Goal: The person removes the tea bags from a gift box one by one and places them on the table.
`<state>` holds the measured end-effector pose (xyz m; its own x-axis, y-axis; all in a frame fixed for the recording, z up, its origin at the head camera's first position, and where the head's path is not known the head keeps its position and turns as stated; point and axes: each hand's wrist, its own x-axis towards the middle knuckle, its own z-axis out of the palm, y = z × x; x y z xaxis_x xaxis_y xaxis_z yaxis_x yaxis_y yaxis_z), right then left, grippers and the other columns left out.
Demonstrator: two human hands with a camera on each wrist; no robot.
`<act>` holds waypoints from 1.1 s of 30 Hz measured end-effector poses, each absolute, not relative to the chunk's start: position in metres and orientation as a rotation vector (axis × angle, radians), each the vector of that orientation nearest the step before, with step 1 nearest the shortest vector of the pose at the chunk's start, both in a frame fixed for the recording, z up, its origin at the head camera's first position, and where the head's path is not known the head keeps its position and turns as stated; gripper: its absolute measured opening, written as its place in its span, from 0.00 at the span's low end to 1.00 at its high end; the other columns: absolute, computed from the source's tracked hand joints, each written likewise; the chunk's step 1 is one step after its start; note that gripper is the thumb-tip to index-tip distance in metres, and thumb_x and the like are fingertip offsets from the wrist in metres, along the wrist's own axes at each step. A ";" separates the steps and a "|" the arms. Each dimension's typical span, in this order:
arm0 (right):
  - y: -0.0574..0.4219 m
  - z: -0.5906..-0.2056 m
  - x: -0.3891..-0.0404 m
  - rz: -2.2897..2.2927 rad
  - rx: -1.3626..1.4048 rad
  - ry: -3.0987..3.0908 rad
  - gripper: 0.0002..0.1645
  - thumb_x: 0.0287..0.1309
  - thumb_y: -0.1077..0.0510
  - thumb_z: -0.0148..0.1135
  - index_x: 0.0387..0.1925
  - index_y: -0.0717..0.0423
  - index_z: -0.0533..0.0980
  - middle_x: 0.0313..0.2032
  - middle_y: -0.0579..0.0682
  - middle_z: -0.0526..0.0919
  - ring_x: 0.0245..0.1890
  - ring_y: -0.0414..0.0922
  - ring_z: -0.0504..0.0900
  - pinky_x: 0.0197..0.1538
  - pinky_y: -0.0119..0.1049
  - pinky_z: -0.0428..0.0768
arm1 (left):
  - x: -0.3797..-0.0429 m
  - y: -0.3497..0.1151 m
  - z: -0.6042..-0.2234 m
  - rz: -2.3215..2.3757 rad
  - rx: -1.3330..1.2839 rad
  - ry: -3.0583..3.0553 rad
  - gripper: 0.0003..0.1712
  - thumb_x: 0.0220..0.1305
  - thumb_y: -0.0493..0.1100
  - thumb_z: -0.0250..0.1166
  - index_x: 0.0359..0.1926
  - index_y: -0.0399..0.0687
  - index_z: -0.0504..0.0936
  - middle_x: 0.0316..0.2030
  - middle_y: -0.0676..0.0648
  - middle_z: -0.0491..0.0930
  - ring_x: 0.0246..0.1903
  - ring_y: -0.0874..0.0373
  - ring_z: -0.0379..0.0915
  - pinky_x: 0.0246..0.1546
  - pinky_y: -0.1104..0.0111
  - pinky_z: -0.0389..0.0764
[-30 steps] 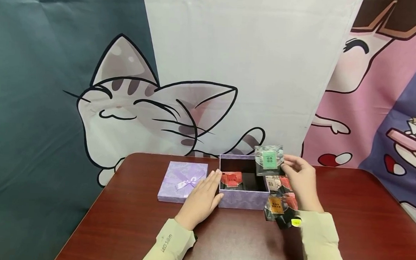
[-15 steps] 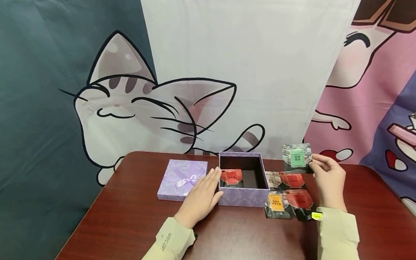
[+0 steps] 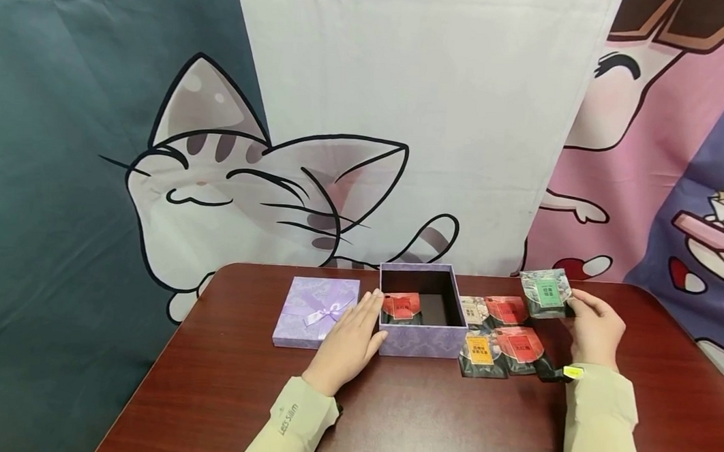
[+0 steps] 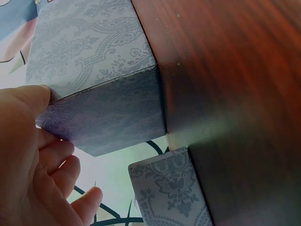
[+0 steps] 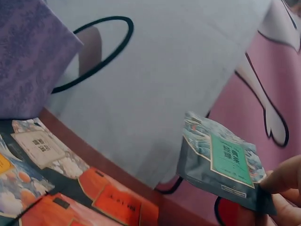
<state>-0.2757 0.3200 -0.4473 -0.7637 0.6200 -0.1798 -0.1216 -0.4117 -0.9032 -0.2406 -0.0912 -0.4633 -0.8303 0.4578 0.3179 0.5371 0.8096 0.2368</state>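
My right hand (image 3: 596,328) pinches the right edge of a green-labelled sachet (image 3: 545,293), held up over the table's far right part. In the right wrist view that sachet (image 5: 221,165) is tilted, with thumb and fingers at its lower right corner. My left hand (image 3: 345,348) rests against the left side of an uncovered purple box (image 3: 422,341). The left wrist view has the thumb at the box's (image 4: 94,52) corner and the other fingers along its side. One red sachet (image 3: 402,307) lies inside the box, at its left.
Right of the box lie several sachets: a beige one (image 3: 474,311), an orange-labelled one (image 3: 481,354) and red ones (image 3: 520,347). The purple lid (image 3: 317,312) with a ribbon bow lies left of the box. Behind the table (image 3: 401,412) hangs a cartoon-printed cloth (image 3: 454,108).
My right hand has carried the green-labelled sachet from above the box to the right, past the other sachets, then lowered it a little. The left hand stays at the box.
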 end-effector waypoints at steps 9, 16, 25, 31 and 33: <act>0.336 -0.469 -0.271 2.133 -0.888 -1.371 0.12 0.63 0.68 0.63 0.39 0.51 0.88 0.30 0.40 0.80 0.20 0.35 0.83 0.24 0.27 0.82 | -0.241 -0.091 -0.463 -0.471 -0.782 -2.737 0.38 0.79 0.54 0.53 0.79 0.40 0.54 0.77 0.44 0.56 0.77 0.52 0.50 0.73 0.52 0.60; 0.340 -0.475 -0.271 2.121 -0.901 -1.400 0.16 0.63 0.69 0.61 0.28 0.48 0.88 0.26 0.39 0.80 0.22 0.33 0.81 0.24 0.25 0.82 | -0.241 -0.091 -0.464 -0.465 -0.772 -2.741 0.38 0.79 0.54 0.53 0.79 0.41 0.55 0.78 0.44 0.56 0.77 0.52 0.49 0.73 0.52 0.60; 0.345 -0.480 -0.271 2.105 -0.903 -1.539 0.17 0.66 0.67 0.59 0.30 0.46 0.88 0.26 0.35 0.79 0.24 0.29 0.81 0.27 0.23 0.82 | -0.240 -0.091 -0.463 -0.477 -0.780 -2.742 0.38 0.79 0.54 0.52 0.79 0.41 0.54 0.78 0.44 0.55 0.77 0.53 0.48 0.74 0.52 0.59; 0.348 -0.482 -0.273 1.955 -0.886 -1.708 0.19 0.64 0.67 0.58 0.28 0.44 0.88 0.21 0.30 0.79 0.29 0.26 0.77 0.28 0.18 0.78 | -0.240 -0.092 -0.462 -0.473 -0.783 -2.735 0.38 0.79 0.54 0.52 0.79 0.41 0.53 0.78 0.44 0.55 0.77 0.52 0.49 0.74 0.52 0.59; 0.348 -0.479 -0.272 1.899 -0.910 -1.754 0.19 0.63 0.66 0.58 0.27 0.42 0.89 0.20 0.28 0.79 0.33 0.28 0.75 0.31 0.18 0.75 | -0.240 -0.091 -0.462 -0.474 -0.785 -2.736 0.38 0.79 0.54 0.52 0.79 0.41 0.53 0.78 0.44 0.55 0.77 0.52 0.49 0.74 0.52 0.59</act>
<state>-0.2722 0.3482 -0.4791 -0.7091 0.6784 -0.1924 0.1381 -0.1340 -0.9813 -0.2398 -0.0914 -0.4620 -0.8219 0.4655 0.3284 0.5489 0.8014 0.2377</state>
